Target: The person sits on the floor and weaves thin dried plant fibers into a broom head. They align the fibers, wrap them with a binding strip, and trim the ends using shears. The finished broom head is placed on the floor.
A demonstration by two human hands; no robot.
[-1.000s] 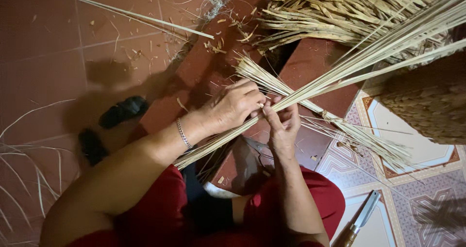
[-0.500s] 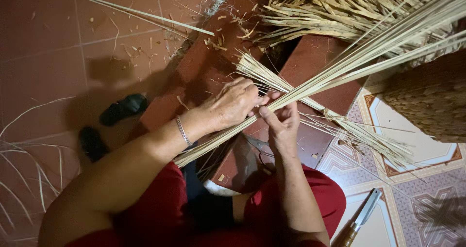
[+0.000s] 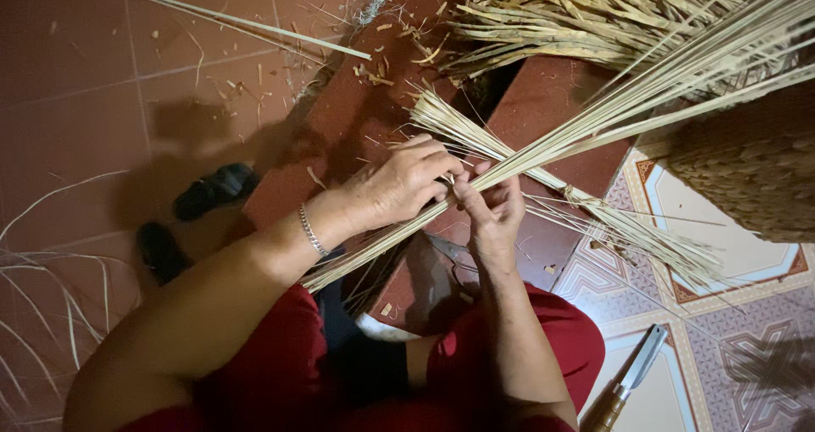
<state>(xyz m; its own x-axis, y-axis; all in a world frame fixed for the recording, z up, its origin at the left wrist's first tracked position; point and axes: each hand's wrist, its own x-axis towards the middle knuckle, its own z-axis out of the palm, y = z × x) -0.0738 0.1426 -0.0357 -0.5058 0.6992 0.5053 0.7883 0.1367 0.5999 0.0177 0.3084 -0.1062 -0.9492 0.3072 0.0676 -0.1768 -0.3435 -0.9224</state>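
Two bundles of long pale straw strands (image 3: 645, 92) cross each other in an X above the red floor. My left hand (image 3: 399, 186), with a silver bracelet at the wrist, grips the strands right at the crossing. My right hand (image 3: 492, 211) pinches the same crossing from below, fingers closed on the straw. One bundle runs from lower left to upper right; the other straw bundle (image 3: 611, 220) slants from upper left down to the lower right.
A heap of dried leaves (image 3: 586, 16) lies at the top. A woven basket (image 3: 755, 169) sits at the right on patterned tiles. A knife with a wooden handle (image 3: 628, 381) lies at the bottom right. Two dark sandals (image 3: 212, 190) rest on the left floor. Loose strands lie at the lower left.
Both hands stay at the crossing; the fingers have shifted slightly on the strands. The bundles have barely moved.
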